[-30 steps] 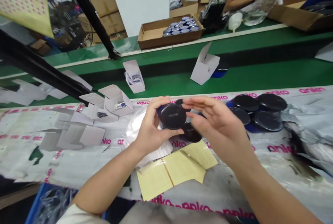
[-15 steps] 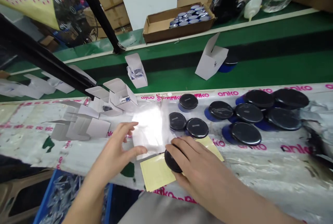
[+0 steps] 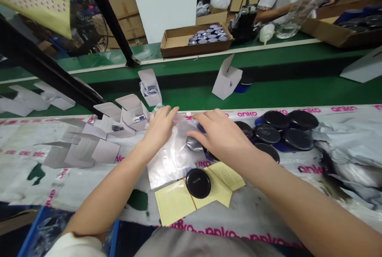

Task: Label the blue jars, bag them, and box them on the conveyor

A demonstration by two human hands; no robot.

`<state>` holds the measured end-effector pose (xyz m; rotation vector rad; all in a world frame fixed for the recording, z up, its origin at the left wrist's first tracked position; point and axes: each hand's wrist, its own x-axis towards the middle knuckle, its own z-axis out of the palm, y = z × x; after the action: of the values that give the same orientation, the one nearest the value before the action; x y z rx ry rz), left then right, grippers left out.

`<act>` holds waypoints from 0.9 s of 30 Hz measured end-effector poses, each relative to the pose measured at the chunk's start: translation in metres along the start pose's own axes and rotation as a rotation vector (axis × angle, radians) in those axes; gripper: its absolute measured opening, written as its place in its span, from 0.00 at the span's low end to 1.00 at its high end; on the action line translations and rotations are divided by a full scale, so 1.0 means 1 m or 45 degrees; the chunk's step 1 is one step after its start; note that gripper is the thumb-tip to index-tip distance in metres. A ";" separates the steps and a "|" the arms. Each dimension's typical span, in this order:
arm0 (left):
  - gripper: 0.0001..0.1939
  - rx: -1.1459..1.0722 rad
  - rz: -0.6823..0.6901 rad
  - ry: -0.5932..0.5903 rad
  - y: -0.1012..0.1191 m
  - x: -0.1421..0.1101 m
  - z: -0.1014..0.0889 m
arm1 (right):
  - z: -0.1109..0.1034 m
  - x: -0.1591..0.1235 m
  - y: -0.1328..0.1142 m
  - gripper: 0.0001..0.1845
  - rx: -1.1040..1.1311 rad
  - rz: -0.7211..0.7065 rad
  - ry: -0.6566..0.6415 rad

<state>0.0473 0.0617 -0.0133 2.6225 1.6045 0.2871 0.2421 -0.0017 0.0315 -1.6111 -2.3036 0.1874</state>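
Note:
My left hand point(image 3: 161, 127) lies over the upper left edge of a clear plastic bag point(image 3: 170, 165), fingers stretched forward and touching it. At the bag's upper right, my right hand point(image 3: 219, 131) hovers with thumb and fingers apart, holding nothing visible. It partly hides a few black-lidded blue jars; one lid shows through or beside the bag's film. Nearer me, a round black-lidded jar point(image 3: 198, 183) stands on a folded yellow printed leaflet point(image 3: 176, 205), which lies partly against the bag's lower edge.
Several black-lidded jars point(image 3: 297, 139) stand to the right. Open white boxes point(image 3: 134, 113) are grouped at left, and others sit on the green conveyor point(image 3: 185, 90). Beyond is a carton point(image 3: 176, 52) of small jars. A black post point(image 3: 110, 18) slants across the left. Another person works at the back.
My right hand has let go of the black-lidded jar, leaving it on the leaflet, and moved forward to the bag. My left hand has moved forward to the bag's far edge. The view has shifted.

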 end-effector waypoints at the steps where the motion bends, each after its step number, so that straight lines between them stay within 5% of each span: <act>1: 0.23 0.030 -0.027 -0.044 -0.001 0.001 0.000 | 0.002 0.008 -0.002 0.14 -0.013 0.026 -0.050; 4: 0.15 0.006 -0.069 -0.018 -0.003 -0.002 -0.009 | 0.004 0.023 -0.004 0.18 0.104 0.058 -0.046; 10: 0.05 -0.777 -0.184 0.571 0.001 -0.023 -0.050 | 0.009 0.030 0.003 0.45 0.781 0.171 -0.001; 15: 0.06 -1.486 -0.329 0.558 0.000 -0.034 -0.052 | 0.012 0.031 -0.004 0.31 1.308 0.209 0.004; 19: 0.10 -1.708 -0.427 0.508 -0.003 -0.037 -0.046 | 0.011 0.032 -0.005 0.16 1.659 0.291 -0.030; 23: 0.16 -1.766 -0.516 0.382 -0.004 -0.038 -0.045 | 0.008 0.029 -0.004 0.20 1.748 0.394 0.088; 27: 0.16 -1.722 -0.552 0.719 0.002 -0.039 -0.042 | 0.007 0.016 -0.015 0.37 1.781 0.517 0.022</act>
<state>0.0245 0.0243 0.0232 1.1777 1.2294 1.4930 0.2215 0.0084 0.0320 -1.1448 -1.1108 1.4426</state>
